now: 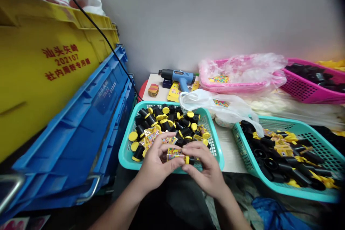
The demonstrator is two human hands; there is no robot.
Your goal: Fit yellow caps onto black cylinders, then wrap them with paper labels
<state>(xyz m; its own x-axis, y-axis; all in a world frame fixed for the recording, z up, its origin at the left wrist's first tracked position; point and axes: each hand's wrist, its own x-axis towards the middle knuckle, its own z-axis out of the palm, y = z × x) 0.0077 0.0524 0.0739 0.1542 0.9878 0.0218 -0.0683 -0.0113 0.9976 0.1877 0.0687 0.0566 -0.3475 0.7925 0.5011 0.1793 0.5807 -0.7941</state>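
Over the front of a teal basket (124,156), my left hand (157,163) is closed on a printed clear plastic sleeve (174,153). My right hand (206,165) pinches a small black canister with a yellow cap (191,160), whose yellow part meets the sleeve's right end. How far it sits inside the sleeve is hard to tell. Many similar black canisters (165,125) with yellow caps fill the basket below. Loose flat printed sleeves (151,136) lie among them, just behind my left hand. Some canisters at the right, such as one (204,132), have printed sleeves around them.
A blue heat gun (179,76) lies on the table behind the basket. To the right stands another teal basket (269,183) of black and yellow parts. Pink baskets (302,88) and a white plastic bag (229,104) are farther back. Blue crates (81,129) border the left; a black cable (107,45) hangs there.
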